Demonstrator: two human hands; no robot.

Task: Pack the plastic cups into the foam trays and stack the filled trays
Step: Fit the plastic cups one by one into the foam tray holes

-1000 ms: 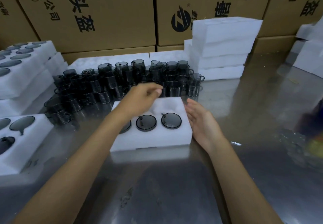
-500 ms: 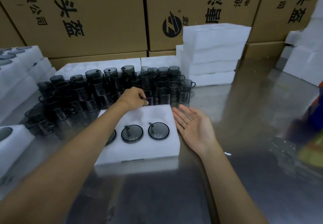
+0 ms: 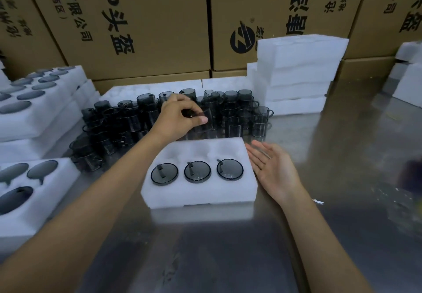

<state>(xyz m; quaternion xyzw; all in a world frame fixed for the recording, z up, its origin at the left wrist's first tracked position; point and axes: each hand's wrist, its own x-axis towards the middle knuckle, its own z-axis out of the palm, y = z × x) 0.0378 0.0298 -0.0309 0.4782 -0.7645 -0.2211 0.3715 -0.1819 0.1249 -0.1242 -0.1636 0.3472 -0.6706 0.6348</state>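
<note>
A white foam tray (image 3: 201, 192) lies in front of me on the steel table. Its near row holds three dark smoked plastic cups (image 3: 197, 171); the far row of pockets is bare. Behind the tray stands a crowd of the same dark cups (image 3: 237, 114), some stacked. My left hand (image 3: 180, 116) reaches over the tray's far edge and its fingers curl round one cup (image 3: 205, 121) at the front of that crowd. Palm up with fingers straight, my right hand (image 3: 271, 169) rests against the tray's right side and holds nothing.
Filled foam trays (image 3: 34, 107) are stacked at the left, with another filled tray (image 3: 27, 190) nearer. A stack of unfilled foam trays (image 3: 299, 73) stands at the back right. Cardboard boxes (image 3: 137, 23) wall off the rear. More foam (image 3: 408, 80) sits far right.
My left hand has gone forward from over the tray into the cup pile and closed on a cup. My right hand has turned palm up beside the tray.
</note>
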